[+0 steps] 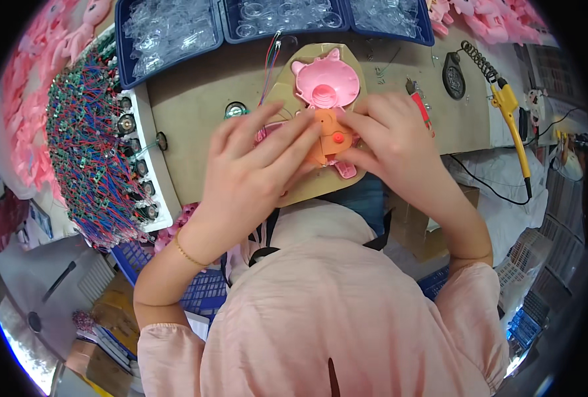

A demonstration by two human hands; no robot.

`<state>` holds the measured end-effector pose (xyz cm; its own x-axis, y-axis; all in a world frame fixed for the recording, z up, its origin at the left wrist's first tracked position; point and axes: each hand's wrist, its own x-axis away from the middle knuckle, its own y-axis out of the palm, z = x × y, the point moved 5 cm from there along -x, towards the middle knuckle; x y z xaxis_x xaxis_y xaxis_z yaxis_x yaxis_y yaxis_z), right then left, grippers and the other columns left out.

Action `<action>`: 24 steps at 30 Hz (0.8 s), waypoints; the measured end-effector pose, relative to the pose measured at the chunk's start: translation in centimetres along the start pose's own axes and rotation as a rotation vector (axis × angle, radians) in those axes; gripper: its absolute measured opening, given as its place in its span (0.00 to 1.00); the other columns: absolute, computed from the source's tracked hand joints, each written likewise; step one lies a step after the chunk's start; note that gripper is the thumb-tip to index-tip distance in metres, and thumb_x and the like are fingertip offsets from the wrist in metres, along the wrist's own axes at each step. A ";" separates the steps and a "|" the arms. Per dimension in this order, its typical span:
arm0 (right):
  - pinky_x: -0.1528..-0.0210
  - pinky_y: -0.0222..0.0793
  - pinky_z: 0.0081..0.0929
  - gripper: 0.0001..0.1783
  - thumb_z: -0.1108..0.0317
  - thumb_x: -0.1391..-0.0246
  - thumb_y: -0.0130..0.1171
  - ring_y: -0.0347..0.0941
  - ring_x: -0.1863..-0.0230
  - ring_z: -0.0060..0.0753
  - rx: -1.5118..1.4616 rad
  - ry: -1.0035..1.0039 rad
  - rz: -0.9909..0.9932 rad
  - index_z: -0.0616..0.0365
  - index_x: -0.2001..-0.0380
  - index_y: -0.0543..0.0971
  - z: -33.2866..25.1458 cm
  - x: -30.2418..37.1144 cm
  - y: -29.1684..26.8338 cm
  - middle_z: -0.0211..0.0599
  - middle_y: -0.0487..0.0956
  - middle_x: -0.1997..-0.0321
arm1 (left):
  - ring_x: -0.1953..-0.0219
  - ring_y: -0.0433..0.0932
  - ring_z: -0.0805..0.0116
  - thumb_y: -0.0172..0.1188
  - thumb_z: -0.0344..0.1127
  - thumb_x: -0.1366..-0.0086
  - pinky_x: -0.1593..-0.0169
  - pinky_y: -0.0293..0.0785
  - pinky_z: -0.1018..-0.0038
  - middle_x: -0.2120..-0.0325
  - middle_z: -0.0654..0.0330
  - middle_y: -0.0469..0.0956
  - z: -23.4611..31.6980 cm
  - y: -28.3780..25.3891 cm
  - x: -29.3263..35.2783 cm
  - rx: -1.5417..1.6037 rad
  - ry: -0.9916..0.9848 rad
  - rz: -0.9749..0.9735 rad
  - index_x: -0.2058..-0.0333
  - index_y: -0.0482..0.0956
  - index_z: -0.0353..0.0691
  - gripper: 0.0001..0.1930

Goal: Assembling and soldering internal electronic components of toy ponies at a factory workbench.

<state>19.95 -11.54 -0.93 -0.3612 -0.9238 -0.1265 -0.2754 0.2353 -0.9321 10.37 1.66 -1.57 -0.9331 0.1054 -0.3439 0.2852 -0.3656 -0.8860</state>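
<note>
An orange plastic case (pixel 331 135) with a small red knob lies between my hands over the pink toy body. My left hand (pixel 251 162) grips its left side, the fingers long and close together, the thumb mostly hidden. My right hand (pixel 394 132) holds its right side between bent fingers and thumb. Just beyond is a hollow pink toy head shell (pixel 327 79), its inside facing up. A pink foot (pixel 345 169) shows below the case. These parts rest on a tan board (pixel 287 89) at the table's near edge.
Blue bins (pixel 221 26) of clear plastic parts line the back. On the left, a white tray (pixel 158 159) holds speakers beside heaped wired circuit boards (pixel 95 145). A round speaker (pixel 236 109) sits near my left hand. A yellow tool (pixel 511 119) hangs right on a coiled cord.
</note>
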 end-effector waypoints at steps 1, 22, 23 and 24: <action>0.61 0.62 0.32 0.26 0.63 0.69 0.68 0.67 0.63 0.40 0.005 0.004 0.042 0.60 0.62 0.77 -0.3 0.4 0.1 0.35 0.72 0.66 | 0.51 0.69 0.66 0.60 0.40 0.47 0.50 0.62 0.68 0.52 0.68 0.73 0.2 0.8 0.0 -0.006 0.018 -0.036 0.54 0.76 0.45 0.20; 0.81 0.61 0.13 0.16 0.61 0.46 0.55 0.65 0.82 0.12 -1.307 0.642 -0.490 0.65 0.65 0.75 1.8 -9.0 5.2 0.27 0.72 0.75 | 0.73 0.72 0.57 0.59 0.35 0.45 0.67 0.67 0.65 0.78 0.57 0.73 -3.7 0.2 1.0 0.208 -0.531 0.150 0.72 0.76 0.36 0.07; 0.81 0.61 0.13 0.16 0.61 0.46 0.55 0.65 0.82 0.12 -1.308 0.644 -0.483 0.65 0.65 0.75 1.6 -9.0 5.0 0.27 0.72 0.75 | 0.73 0.72 0.57 0.60 0.35 0.46 0.67 0.67 0.65 0.78 0.57 0.73 -3.2 0.3 0.2 0.201 -0.496 0.125 0.72 0.76 0.36 0.08; 0.79 0.63 0.16 0.14 0.63 0.47 0.55 0.68 0.80 0.17 -1.145 0.467 -0.369 0.64 0.64 0.75 0.7 -9.8 3.7 0.28 0.74 0.74 | 0.73 0.72 0.56 0.61 0.36 0.48 0.67 0.67 0.66 0.78 0.56 0.73 -3.0 0.3 -0.3 0.190 -0.468 0.097 0.73 0.76 0.36 0.09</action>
<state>23.05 -1.81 -3.40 -0.3120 -0.8516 0.4213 -0.9441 0.3275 -0.0371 11.42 4.33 -2.66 -0.9149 -0.3466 -0.2069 0.3708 -0.5192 -0.7700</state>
